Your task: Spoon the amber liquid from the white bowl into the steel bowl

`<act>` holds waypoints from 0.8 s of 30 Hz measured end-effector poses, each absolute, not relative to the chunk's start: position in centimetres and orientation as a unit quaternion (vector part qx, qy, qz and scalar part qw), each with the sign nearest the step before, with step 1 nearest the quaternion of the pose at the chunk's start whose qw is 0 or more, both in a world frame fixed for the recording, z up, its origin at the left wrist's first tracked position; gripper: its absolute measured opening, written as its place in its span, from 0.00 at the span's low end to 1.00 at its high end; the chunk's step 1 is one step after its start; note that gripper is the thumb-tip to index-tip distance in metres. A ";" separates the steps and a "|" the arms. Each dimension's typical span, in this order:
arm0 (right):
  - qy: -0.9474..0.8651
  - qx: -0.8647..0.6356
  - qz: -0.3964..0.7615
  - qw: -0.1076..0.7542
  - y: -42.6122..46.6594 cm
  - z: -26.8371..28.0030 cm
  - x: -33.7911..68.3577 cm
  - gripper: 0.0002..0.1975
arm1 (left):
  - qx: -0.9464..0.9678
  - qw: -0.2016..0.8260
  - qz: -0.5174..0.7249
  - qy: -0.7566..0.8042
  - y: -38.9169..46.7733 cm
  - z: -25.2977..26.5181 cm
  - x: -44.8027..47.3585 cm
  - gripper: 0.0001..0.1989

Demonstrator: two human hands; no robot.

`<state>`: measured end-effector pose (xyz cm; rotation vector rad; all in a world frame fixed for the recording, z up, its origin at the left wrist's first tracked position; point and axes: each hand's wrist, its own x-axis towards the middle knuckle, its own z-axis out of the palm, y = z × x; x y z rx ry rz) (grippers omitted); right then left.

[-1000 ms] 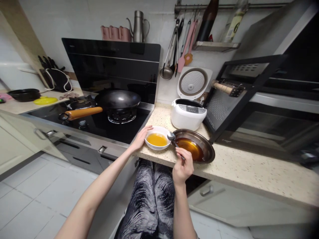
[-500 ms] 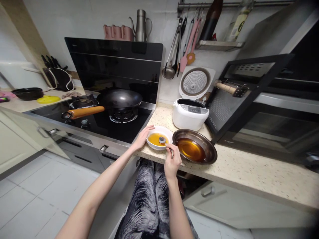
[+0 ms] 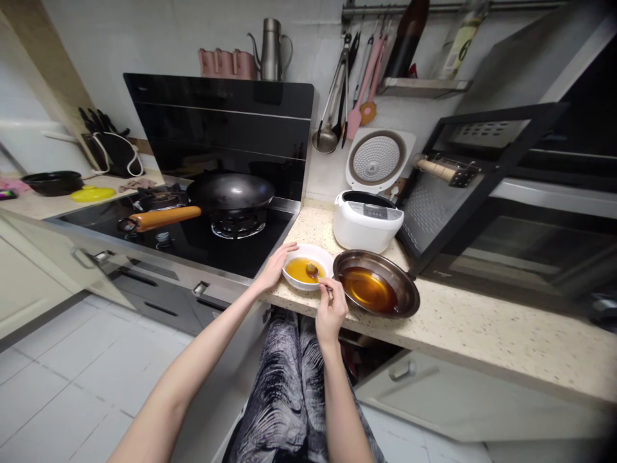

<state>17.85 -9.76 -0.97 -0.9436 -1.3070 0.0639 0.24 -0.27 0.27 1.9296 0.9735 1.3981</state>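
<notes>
A white bowl (image 3: 324, 254) with yellow liquid (image 3: 297, 270) that looks like beaten egg stands at the counter's front edge. My left hand (image 3: 274, 269) steadies it, fingers closed on its left rim. Pinched in my right hand (image 3: 331, 310) is a spoon (image 3: 312, 270), its head down in the yellow liquid and most of its handle hidden by my fingers. Touching or nearly touching the bowl on the right is a dark metal basin (image 3: 407, 294) holding amber liquid.
Behind the bowls sits a white rice cooker (image 3: 366, 233), lid raised. To the left, a wok (image 3: 231, 193) with a wooden handle is on the gas stove (image 3: 202, 244). A black-framed rack with an oven (image 3: 525, 247) stands right. Utensils hang from a wall rail (image 3: 453, 9).
The spoon has gone from showing a pale, shiny head to lying lower, with yellow liquid over it. My right hand has shifted slightly left; my left hand stays on the rim.
</notes>
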 end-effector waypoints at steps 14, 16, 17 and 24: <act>-0.565 -0.406 0.019 0.717 -9.8 -2.0 17.6 0.08 | 0.721 0.276 0.523 0.362 -0.4 0.4 0.2 0.25; -0.563 -0.401 0.020 0.722 -9.9 -2.0 17.6 0.08 | 0.721 0.273 0.524 0.361 -0.3 0.3 0.2 0.25; -0.562 -0.399 0.021 0.724 -10.0 -2.0 17.6 0.08 | 0.722 0.272 0.524 0.361 -0.3 0.2 0.2 0.25; -0.556 -0.389 0.017 0.734 -10.3 -1.9 18.1 0.08 | 0.725 0.268 0.519 0.366 -0.1 0.0 0.2 0.25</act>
